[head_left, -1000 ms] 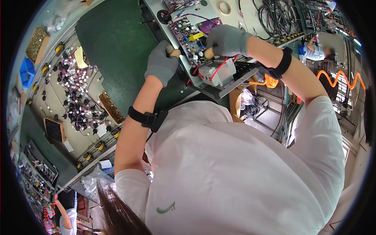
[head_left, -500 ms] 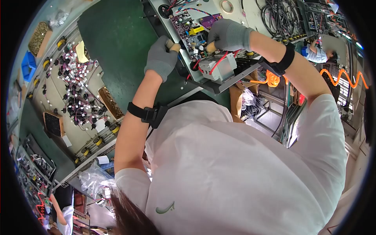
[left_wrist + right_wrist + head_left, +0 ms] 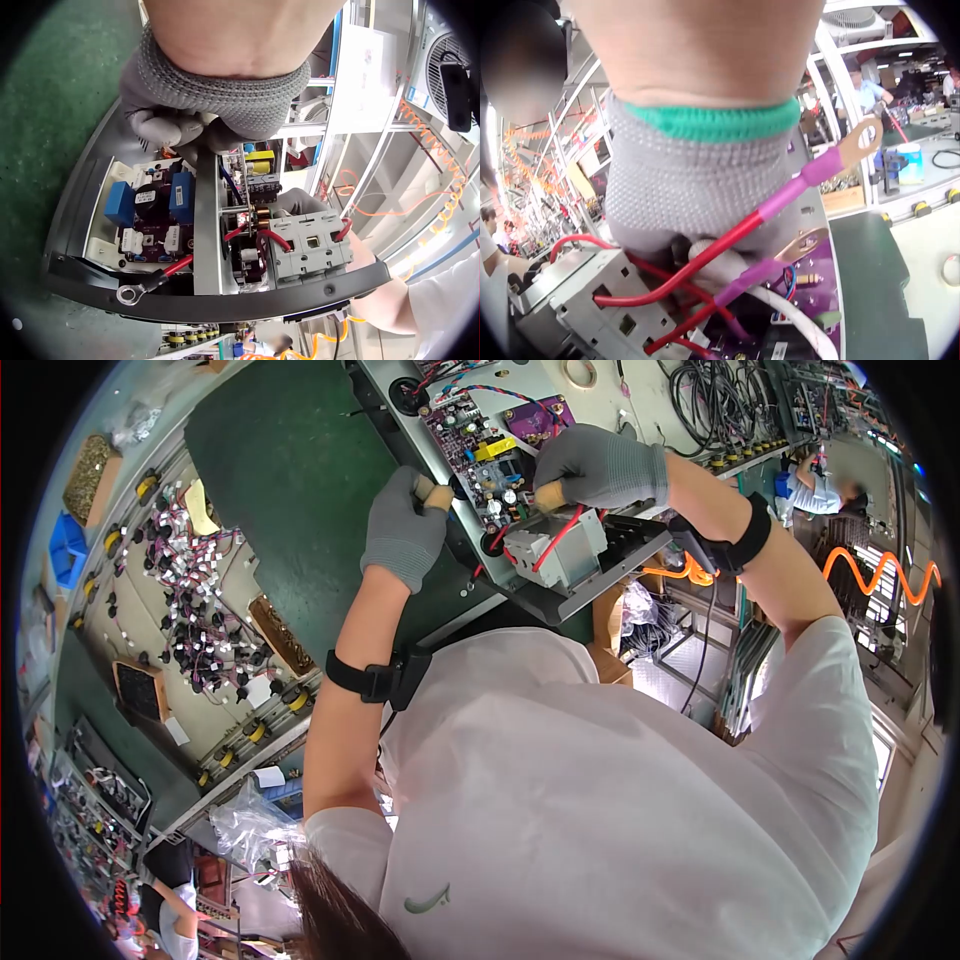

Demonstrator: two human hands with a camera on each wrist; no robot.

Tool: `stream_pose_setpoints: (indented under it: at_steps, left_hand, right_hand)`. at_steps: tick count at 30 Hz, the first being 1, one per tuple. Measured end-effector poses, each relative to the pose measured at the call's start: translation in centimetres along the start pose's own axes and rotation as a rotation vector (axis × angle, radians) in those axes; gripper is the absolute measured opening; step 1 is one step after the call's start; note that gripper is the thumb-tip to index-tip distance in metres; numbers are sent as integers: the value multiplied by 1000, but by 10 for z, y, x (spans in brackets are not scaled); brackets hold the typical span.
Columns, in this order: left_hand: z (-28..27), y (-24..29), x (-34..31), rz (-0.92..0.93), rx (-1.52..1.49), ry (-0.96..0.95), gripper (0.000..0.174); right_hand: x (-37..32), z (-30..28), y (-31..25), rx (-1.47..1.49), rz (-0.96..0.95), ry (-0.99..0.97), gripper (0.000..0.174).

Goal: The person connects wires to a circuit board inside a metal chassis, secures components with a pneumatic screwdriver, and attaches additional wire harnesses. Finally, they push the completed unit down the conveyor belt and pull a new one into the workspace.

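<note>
An open metal chassis [image 3: 540, 603] holds a circuit board [image 3: 462, 428], a purple board [image 3: 540, 420] and a grey block with red cables [image 3: 560, 550]. My gloved left hand [image 3: 408, 530], fingers curled, is at the chassis's near-left side wall; in the left wrist view the left hand [image 3: 214, 97] lies over the grey divider [image 3: 206, 240], its grasp hidden. Between circuit board and grey block reach the bent fingers of my right hand [image 3: 605, 467]. In the right wrist view the right hand [image 3: 705, 187] is behind red cables [image 3: 727, 244] with ring lugs; what its fingertips touch is hidden.
Left of the green mat [image 3: 300, 470] lie piled connectors with wires [image 3: 200, 600], near a box of small parts [image 3: 282, 635] and a blue bin [image 3: 68, 550]. A tape roll [image 3: 579, 372] and coiled black cables [image 3: 705, 405] lie beyond the chassis. Another person [image 3: 822, 493] is at far right.
The head view has shifted slightly. My right hand sits a little farther right over the chassis; my left hand stays by the same side wall.
</note>
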State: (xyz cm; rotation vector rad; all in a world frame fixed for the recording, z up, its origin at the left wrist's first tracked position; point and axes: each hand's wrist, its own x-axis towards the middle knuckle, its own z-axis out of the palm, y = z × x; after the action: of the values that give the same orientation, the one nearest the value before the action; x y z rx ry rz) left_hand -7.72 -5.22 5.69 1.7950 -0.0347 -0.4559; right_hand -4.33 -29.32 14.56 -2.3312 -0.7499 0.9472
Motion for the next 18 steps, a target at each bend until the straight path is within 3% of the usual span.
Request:
stream_pose_setpoints:
  at_steps: [3, 5, 9, 18]
  left_hand:
    - [0, 1, -2, -15, -37, 4, 20]
    - [-1, 5, -3, -16, -34, -13, 19]
    - [-2, 1, -2, -28, -81, -23, 20]
    - [-4, -3, -1, 9, -26, -64, 19]
  right_hand:
    - [-1, -2, -12, 110, 40, 19, 18]
    - [5, -12, -37, -166, 284, -121, 18]
    - [10, -7, -30, -169, 400, -104, 27]
    - [26, -14, -38, -275, 456, -229, 16]
